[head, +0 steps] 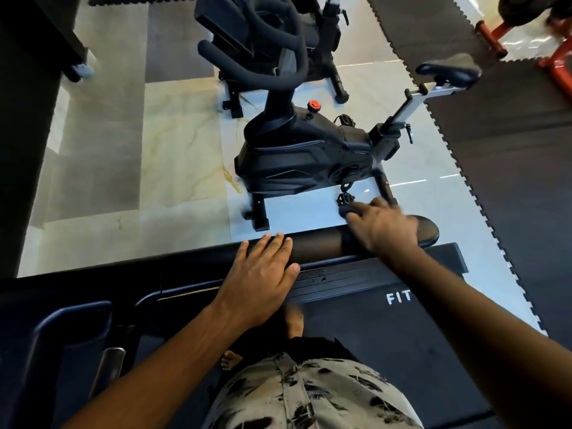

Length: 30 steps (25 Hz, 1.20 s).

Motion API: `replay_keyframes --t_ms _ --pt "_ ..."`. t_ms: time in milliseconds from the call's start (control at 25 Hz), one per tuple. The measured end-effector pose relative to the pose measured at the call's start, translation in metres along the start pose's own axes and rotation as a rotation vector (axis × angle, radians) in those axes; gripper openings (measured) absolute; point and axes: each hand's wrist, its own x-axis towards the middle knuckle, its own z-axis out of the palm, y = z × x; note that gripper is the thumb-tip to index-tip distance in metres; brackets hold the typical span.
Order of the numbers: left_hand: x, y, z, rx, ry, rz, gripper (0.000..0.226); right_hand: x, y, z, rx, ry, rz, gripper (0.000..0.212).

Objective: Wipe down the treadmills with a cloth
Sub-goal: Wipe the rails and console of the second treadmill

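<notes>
Right hand (382,227), at two o'clock, presses a dark cloth (348,213) onto the treadmill handrail (318,243); left hand (263,274) rests flat beside it, fingers straight; wiping appears underway, belt (387,335) seemingly untouched, exercise bike (303,159) beyond.

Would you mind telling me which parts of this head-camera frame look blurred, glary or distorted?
Head view: the right hand, pressing a dark cloth to the black padded treadmill handrail, is motion-blurred; the left hand resting flat looks sharp; window glare streaks the glossy marble floor tiles; wide-angle distortion bends the frame edges.
</notes>
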Motion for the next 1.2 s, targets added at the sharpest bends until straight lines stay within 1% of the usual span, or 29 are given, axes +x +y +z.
replay_keyframes --t_ms 40,80,160,200,240,320,360,400,480,520,600,640,680,720,760,800,920,960,1040,1120,1200 --pt "0.002 0.003 0.000 -0.003 0.001 0.010 0.063 0.003 0.005 -0.002 -0.023 -0.022 0.095 0.050" --pt "0.005 0.006 0.000 -0.002 0.006 0.021 0.066 -0.004 0.003 0.007 -0.087 0.025 0.037 0.049" --pt "0.011 0.012 0.000 -0.005 0.014 0.050 0.073 -0.032 -0.014 0.028 -0.057 0.103 -0.225 0.054" --pt "0.015 0.015 -0.001 -0.010 0.008 0.065 0.072 -0.031 -0.007 0.025 -0.040 0.087 -0.275 0.059" --pt "0.019 0.017 -0.001 -0.018 -0.003 0.081 0.067 -0.019 0.009 0.015 -0.024 0.089 -0.214 0.063" --pt "0.027 0.025 0.000 -0.035 -0.033 0.107 0.059 0.000 0.034 0.002 0.018 0.081 0.088 0.058" --pt "0.030 0.029 0.000 -0.041 -0.039 0.116 0.058 0.000 0.038 0.004 -0.011 0.072 0.128 0.053" --pt "0.034 0.033 -0.001 -0.044 -0.044 0.124 0.058 -0.007 0.034 0.013 -0.034 0.110 0.069 0.052" --pt "0.043 0.042 -0.001 -0.044 -0.059 0.150 0.058 -0.023 0.028 0.025 0.012 0.183 -0.071 0.056" --pt "0.047 0.046 -0.002 -0.045 -0.068 0.166 0.058 -0.017 0.038 0.019 0.055 0.167 -0.041 0.056" --pt "0.054 0.053 -0.002 -0.052 -0.097 0.194 0.057 -0.006 0.057 0.005 0.179 0.164 0.204 0.051" --pt "0.057 0.057 -0.002 -0.051 -0.105 0.208 0.057 -0.007 0.059 0.005 0.172 0.169 0.248 0.050" --pt "0.060 0.060 -0.003 -0.047 -0.105 0.221 0.058 -0.014 0.055 0.012 0.114 0.206 0.183 0.051" --pt "0.063 0.064 -0.003 -0.043 -0.107 0.228 0.058 -0.026 0.046 0.020 0.064 0.231 0.074 0.052" --pt "0.066 0.067 -0.003 -0.044 -0.110 0.236 0.058 -0.033 0.043 0.025 0.077 0.268 0.010 0.053" --pt "0.069 0.069 -0.003 -0.044 -0.117 0.245 0.057 -0.032 0.049 0.025 0.143 0.280 0.027 0.052" --pt "0.071 0.068 -0.003 -0.024 -0.135 0.287 0.057 -0.025 0.066 0.017 0.489 0.297 0.351 0.050" --pt "0.070 0.064 -0.003 -0.019 -0.134 0.302 0.057 -0.029 0.060 0.018 0.514 0.319 0.401 0.050" --pt "0.067 0.055 -0.005 -0.015 -0.125 0.321 0.057 -0.049 0.034 0.021 0.389 0.356 0.386 0.050" --pt "0.061 0.043 -0.012 -0.019 -0.112 0.310 0.056 -0.069 0.010 0.021 0.288 0.350 0.302 0.051" --pt "0.050 0.027 -0.023 -0.042 -0.093 0.246 0.051 -0.082 -0.010 0.017 0.278 0.324 0.181 0.046"
